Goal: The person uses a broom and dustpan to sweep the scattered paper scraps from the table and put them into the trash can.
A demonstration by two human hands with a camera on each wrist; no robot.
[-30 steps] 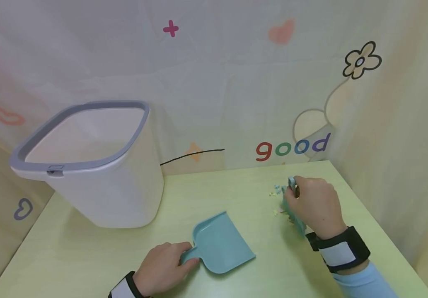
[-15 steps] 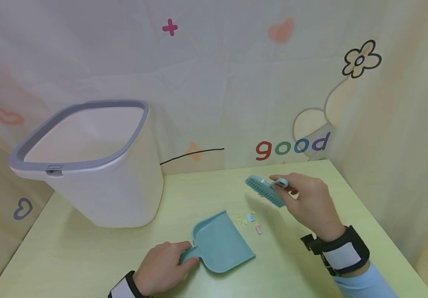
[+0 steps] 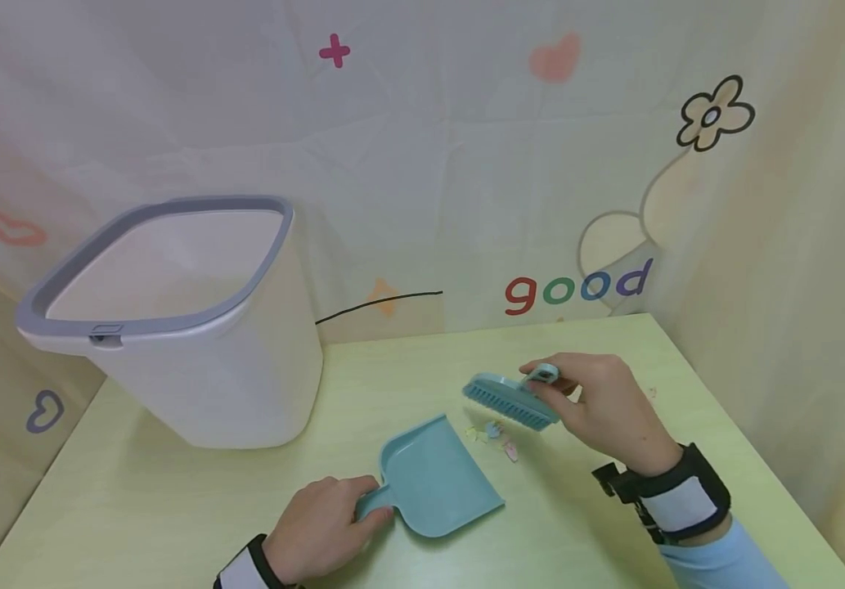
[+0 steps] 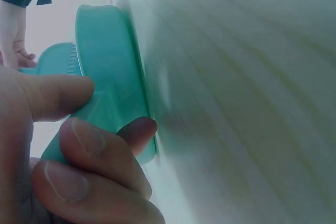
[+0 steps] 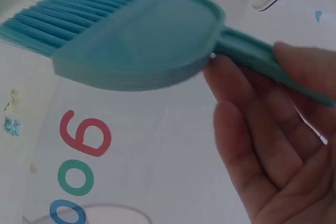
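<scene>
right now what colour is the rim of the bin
Grey, around a white bin; the rim shows best in the head view.

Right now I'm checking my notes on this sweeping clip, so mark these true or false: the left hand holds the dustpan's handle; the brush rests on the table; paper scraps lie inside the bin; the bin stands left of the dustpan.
1. The left hand holds the dustpan by its handle: true.
2. The brush rests on the table: false, the right hand holds it above the table.
3. Paper scraps lie inside the bin: false, they lie on the table beside the dustpan.
4. The bin stands left of the dustpan: true.
</scene>
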